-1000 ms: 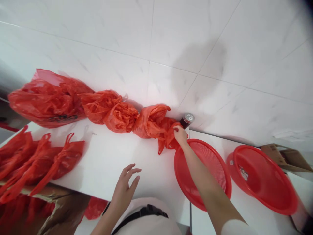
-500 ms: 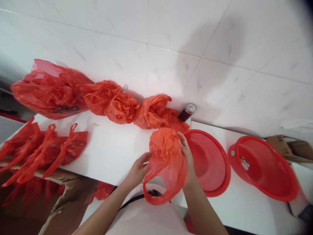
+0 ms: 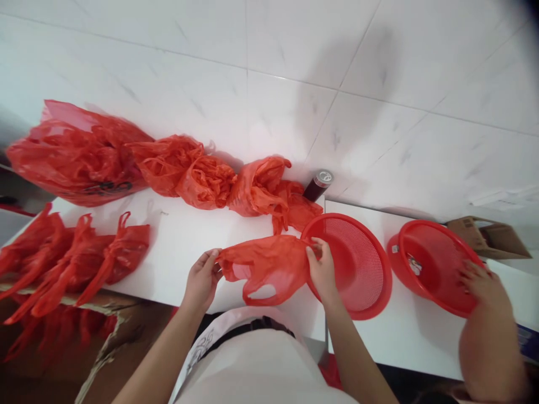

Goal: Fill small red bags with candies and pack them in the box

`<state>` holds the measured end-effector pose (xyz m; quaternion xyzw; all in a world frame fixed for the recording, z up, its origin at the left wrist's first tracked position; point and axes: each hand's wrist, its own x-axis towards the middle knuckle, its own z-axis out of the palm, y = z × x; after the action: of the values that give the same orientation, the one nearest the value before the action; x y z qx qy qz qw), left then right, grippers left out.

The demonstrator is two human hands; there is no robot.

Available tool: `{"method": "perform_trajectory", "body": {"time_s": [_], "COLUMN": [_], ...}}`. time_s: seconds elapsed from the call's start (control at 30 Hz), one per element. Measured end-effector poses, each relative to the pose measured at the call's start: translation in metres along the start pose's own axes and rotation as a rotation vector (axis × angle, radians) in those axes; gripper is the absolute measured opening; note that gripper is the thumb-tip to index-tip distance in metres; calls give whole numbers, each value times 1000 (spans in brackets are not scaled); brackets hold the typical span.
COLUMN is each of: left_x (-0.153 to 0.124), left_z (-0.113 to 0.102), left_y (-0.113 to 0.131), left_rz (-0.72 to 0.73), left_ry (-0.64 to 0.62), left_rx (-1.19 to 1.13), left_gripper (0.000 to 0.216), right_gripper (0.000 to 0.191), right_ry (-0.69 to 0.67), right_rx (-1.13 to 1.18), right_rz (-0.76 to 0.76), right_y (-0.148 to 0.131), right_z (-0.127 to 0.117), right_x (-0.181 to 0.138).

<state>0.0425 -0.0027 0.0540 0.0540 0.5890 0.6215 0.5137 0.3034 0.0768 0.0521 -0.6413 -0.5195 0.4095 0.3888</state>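
Just spread thin red plastic bag point(image 3: 275, 261) between pinching left hand point(image 3: 201, 280) and right hand point(image 3: 322, 270), left of round red mesh basket point(image 3: 388, 280); likely easier opening.

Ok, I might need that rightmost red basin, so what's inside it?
Inside the rightmost red basin, a pale patch shows; another person's hand hides whatever's beneath it.
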Motion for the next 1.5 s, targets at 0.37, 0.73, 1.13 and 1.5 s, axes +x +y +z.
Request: {"method": "perform_trajectory", "body": {"time_s": [0.37, 0.73, 1.13, 1.5], "left_x": [-19, -53, 17, 11], "left_z": [8, -2, -49, -11], "left_y": [0, 0, 18, -51], "left_rz": [-32, 1036, 929, 852], "left_ry": [-259, 60, 157, 25], "left_rx": [113, 1060, 1283, 1359], "left_gripper": [35, 13, 36, 25], "right_gripper": [50, 49, 38, 49], "right_ry": [-310, -382, -706, -760], "right_rx": [-469, -47, 364, 671], "right_rz": [-460, -151, 174, 446], "right_y": [-6, -17, -20, -34], "right_z": [58, 61, 32, 55], "right_x": [-34, -31, -29, -56]}}
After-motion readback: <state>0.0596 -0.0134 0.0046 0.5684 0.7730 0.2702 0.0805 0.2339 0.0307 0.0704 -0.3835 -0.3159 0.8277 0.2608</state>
